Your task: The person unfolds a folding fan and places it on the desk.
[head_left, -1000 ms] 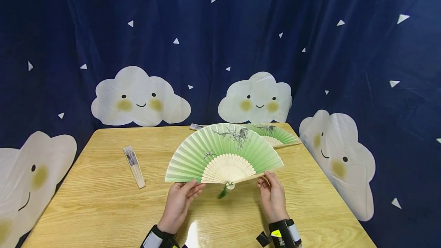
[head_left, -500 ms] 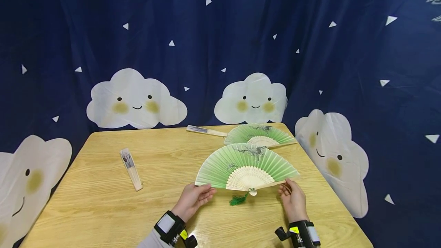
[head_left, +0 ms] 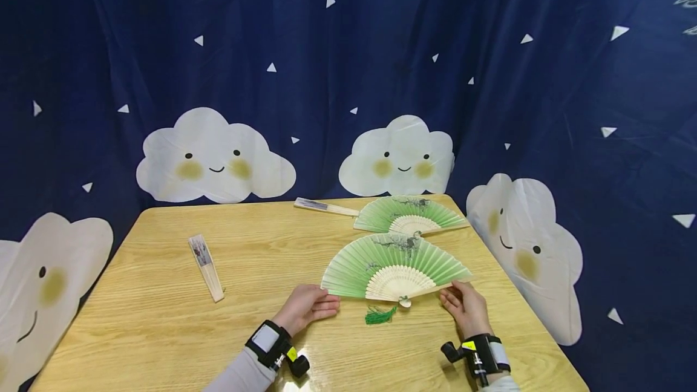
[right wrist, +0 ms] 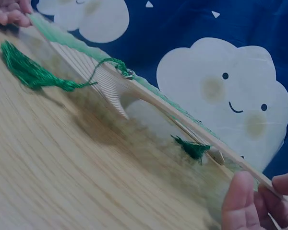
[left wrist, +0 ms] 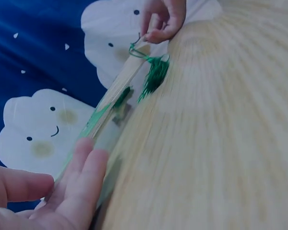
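Observation:
A spread green folding fan [head_left: 348, 271], with pale slats and a dark branch print, is held low over the wooden table, its arc pointing away from me. My left hand [head_left: 307, 308] pinches its left corner, thumb above and fingers beneath. At the right end, my right hand [head_left: 468, 308] grips the outer stick between thumb and fingers. A green tassel [head_left: 380, 315] trails from the pivot toward me. The right wrist view shows the fan [right wrist: 158, 100] nearly edge-on, with the right fingertips [right wrist: 241, 194] at its stick. Behind lies a second spread green fan [head_left: 376, 213], partly covered by the first.
One folded fan [head_left: 207, 268] lies on the left part of the wooden table [head_left: 136, 319]. Another folded fan [head_left: 327, 206] lies along the back edge, touching or close to the second spread fan. A dark blue curtain [head_left: 316, 47] with cloud pictures surrounds the table.
Both hands have lowered the spread fan and shifted it rightward, from well above the table to close over it. The second spread fan and back folded fan are now less covered.

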{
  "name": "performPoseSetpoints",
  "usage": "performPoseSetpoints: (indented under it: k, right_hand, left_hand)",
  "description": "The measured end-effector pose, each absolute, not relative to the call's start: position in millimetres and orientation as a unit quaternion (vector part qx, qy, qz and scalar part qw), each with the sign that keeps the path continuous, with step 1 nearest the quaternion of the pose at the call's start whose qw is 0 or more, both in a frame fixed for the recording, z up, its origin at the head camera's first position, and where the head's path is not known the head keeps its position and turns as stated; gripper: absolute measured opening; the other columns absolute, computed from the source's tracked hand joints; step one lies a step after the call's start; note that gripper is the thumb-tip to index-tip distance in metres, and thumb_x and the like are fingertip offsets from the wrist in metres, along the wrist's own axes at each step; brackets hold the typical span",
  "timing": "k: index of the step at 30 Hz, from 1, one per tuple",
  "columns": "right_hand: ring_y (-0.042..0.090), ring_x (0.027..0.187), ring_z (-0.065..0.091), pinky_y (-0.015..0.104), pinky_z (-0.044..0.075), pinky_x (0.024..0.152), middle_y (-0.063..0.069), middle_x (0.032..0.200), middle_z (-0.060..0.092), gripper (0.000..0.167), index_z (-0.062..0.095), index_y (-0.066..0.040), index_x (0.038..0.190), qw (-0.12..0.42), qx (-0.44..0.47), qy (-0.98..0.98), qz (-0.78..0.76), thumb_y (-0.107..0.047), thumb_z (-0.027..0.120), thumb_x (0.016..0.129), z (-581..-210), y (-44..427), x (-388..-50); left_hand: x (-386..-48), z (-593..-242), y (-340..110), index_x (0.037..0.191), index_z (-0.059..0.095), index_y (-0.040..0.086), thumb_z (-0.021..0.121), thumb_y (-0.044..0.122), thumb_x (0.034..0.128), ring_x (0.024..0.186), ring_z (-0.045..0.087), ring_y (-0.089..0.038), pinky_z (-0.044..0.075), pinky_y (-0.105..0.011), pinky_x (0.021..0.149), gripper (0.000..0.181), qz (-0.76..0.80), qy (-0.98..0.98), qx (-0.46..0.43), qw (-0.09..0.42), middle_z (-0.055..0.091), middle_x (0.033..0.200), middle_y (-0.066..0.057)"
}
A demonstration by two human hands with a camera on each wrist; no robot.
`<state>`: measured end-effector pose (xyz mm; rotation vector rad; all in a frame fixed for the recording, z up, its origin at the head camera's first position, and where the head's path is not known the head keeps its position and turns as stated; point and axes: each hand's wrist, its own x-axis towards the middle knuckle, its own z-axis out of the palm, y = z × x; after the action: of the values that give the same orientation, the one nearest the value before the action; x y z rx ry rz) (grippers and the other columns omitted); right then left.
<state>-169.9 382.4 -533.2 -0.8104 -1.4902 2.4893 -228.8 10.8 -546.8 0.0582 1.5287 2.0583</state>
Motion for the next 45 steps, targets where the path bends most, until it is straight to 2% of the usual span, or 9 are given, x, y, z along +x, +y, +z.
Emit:
performPoseSetpoints:
  k: [5,14,21,26,34,41,45]
  right_hand:
    - [0.012,0.074,0.071,0.026,0.060,0.074,0.001,0.072,0.067,0.018,0.060,-0.010,0.084,0.061,-0.271,-0.504,0.818,-0.014,0.053,0.100,-534.2,390.5,-175.5]
    - [0.016,0.074,0.073,0.029,0.060,0.077,0.004,0.071,0.069,0.022,0.062,-0.007,0.084,0.037,-0.274,-0.518,0.810,-0.012,0.050,0.101,-529.7,399.1,-178.2]
    - [0.018,0.071,0.074,0.030,0.061,0.073,0.008,0.073,0.071,0.023,0.064,-0.002,0.088,0.027,-0.271,-0.536,0.799,-0.010,0.047,0.101,-525.1,403.0,-184.3]
    - [0.019,0.072,0.074,0.031,0.061,0.073,0.010,0.075,0.073,0.023,0.064,0.003,0.095,0.013,-0.273,-0.557,0.785,-0.010,0.046,0.102,-526.9,407.8,-186.8]
    - [0.019,0.075,0.074,0.032,0.061,0.075,0.007,0.076,0.074,0.023,0.068,-0.001,0.092,0.000,-0.274,-0.560,0.782,-0.010,0.049,0.100,-531.2,415.0,-186.5]
    - [0.020,0.077,0.074,0.035,0.061,0.077,0.006,0.080,0.074,0.018,0.064,0.002,0.105,0.005,-0.286,-0.571,0.770,-0.009,0.050,0.099,-528.5,418.4,-175.9]
    - [0.020,0.077,0.074,0.037,0.061,0.077,0.006,0.080,0.073,0.024,0.054,0.007,0.115,0.018,-0.296,-0.589,0.752,-0.009,0.050,0.097,-525.6,421.0,-172.1]
  left_hand:
    - [-236.2,-548.7,9.6,0.125,0.038,-0.023,0.037,0.003,0.1011,0.088,0.073,-0.023,0.059,-0.038,0.084,0.035,0.764,0.569,0.038,0.301,0.066,0.111,-0.033]
    - [-249.9,-550.8,9.3,0.117,0.046,-0.017,0.045,0.002,0.0995,0.080,0.073,-0.020,0.060,-0.037,0.080,0.026,0.751,0.586,0.026,0.302,0.073,0.095,-0.019]
    - [-259.7,-550.6,11.1,0.123,0.046,-0.020,0.047,-0.001,0.0976,0.075,0.073,-0.019,0.061,-0.036,0.076,0.032,0.735,0.612,0.004,0.292,0.073,0.091,-0.020]
    - [-262.4,-549.8,11.0,0.118,0.050,-0.019,0.049,-0.002,0.0952,0.073,0.073,-0.019,0.061,-0.036,0.074,0.028,0.725,0.626,0.012,0.288,0.073,0.091,-0.022]
    - [-263.1,-545.9,10.8,0.112,0.054,-0.018,0.052,-0.001,0.0934,0.070,0.072,-0.020,0.062,-0.035,0.068,0.025,0.689,0.674,0.033,0.264,0.072,0.084,-0.019]
    - [-253.1,-540.9,-1.2,0.116,0.054,-0.018,0.051,0.002,0.0948,0.068,0.071,-0.019,0.062,-0.034,0.065,0.029,0.674,0.694,0.037,0.250,0.070,0.086,-0.019]
    - [-245.7,-536.5,-13.6,0.118,0.053,-0.016,0.051,0.005,0.0965,0.068,0.072,-0.019,0.062,-0.034,0.065,0.030,0.670,0.698,0.040,0.248,0.070,0.088,-0.018]
